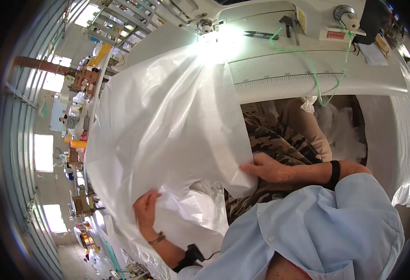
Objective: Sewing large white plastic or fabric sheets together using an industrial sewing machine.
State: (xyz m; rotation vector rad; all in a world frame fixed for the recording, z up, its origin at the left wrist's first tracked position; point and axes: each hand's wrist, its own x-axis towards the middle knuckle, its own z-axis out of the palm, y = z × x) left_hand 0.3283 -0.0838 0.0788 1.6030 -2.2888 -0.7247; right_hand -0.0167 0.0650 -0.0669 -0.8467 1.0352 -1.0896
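A large, white, glossy plastic sheet (163,121) runs from the sewing machine's lit needle area (214,44) down over the table edge toward my lap. My right hand (269,169) pinches its right edge, thumb and fingers together, just above my camouflage trousers. Lower left, my left hand (146,210) has curled fingers closed on a fold of the same sheet. Between the two hands the sheet sags in creases. Glare hides the needle and presser foot.
A snipper-like tool (261,35) and a small black hammer-shaped tool (286,24) lie on the machine bed. Green thread (314,70) hangs across the printed ruler (289,78). More white sheeting (387,140) drapes at the right. Workbenches and windows line the left.
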